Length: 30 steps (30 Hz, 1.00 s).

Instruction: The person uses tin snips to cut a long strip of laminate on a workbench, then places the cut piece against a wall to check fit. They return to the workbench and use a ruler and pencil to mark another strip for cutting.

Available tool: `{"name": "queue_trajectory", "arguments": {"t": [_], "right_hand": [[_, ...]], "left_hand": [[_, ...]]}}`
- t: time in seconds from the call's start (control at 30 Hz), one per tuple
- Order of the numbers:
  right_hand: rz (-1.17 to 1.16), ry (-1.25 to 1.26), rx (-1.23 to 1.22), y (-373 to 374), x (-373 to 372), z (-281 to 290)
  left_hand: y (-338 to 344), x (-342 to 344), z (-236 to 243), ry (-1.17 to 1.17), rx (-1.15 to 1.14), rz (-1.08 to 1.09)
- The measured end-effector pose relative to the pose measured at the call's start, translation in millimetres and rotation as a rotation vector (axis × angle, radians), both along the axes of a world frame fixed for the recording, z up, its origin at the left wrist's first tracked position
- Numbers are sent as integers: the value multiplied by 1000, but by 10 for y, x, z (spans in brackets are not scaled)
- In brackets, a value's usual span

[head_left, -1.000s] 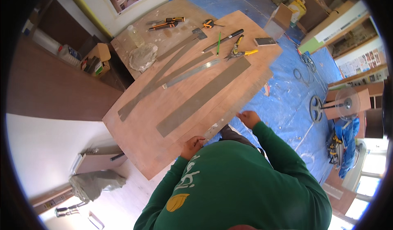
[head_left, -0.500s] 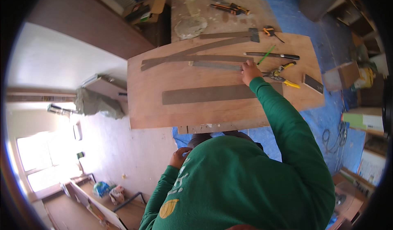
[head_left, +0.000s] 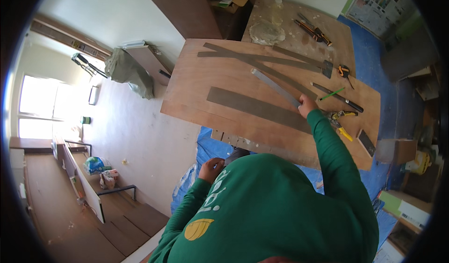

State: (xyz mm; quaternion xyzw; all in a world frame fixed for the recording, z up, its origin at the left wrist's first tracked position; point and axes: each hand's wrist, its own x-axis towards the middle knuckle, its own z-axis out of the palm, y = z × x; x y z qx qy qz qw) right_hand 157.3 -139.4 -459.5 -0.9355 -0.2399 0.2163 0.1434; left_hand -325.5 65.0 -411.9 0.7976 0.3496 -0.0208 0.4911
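My right hand (head_left: 307, 106) is closed on the near end of a thin, straight grey strip (head_left: 276, 87) that looks like a metal ruler. The strip slants over the plywood board (head_left: 187, 92), its pale far end pointing up and left. Just in front of it lies a wide brown strip (head_left: 252, 107). Beyond are narrow brown strips (head_left: 262, 58), two of them crossing. Yellow-handled snips (head_left: 343, 122) lie right of my right hand, near a green pencil (head_left: 333, 93) and a black-handled tool (head_left: 343, 100). My left hand (head_left: 212, 169), fingers curled, hangs near my leg in front of the board, with nothing visible in it.
A tape measure (head_left: 345, 72) and a dark square plate (head_left: 327, 68) lie at the board's far right. A dark block (head_left: 365, 142) is near its right edge. Behind stands a stained table (head_left: 299, 47) with cutters (head_left: 314, 31) and a plastic-wrapped bundle (head_left: 267, 32). Blue sheeting (head_left: 213, 150) covers the floor.
My view has turned, so the board appears tilted and shifted right. My right hand has drawn the grey strip away from the narrow brown strip, towards the wide one, at a steeper slant.
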Motion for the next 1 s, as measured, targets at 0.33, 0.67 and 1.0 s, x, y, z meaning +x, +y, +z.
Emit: {"name": "queue_trajectory", "arguments": {"t": [0.33,0.67,1.0], "right_hand": [[-168,209,408,-512,-836,-61],[94,219,455,-243,-1256,511],[398,32,480,648,-1152,196]], "left_hand": [[332,804,88,-300,135,41],[671,1722,-94,-116,188,169],[1183,1735,-790,-167,613,353]]}}
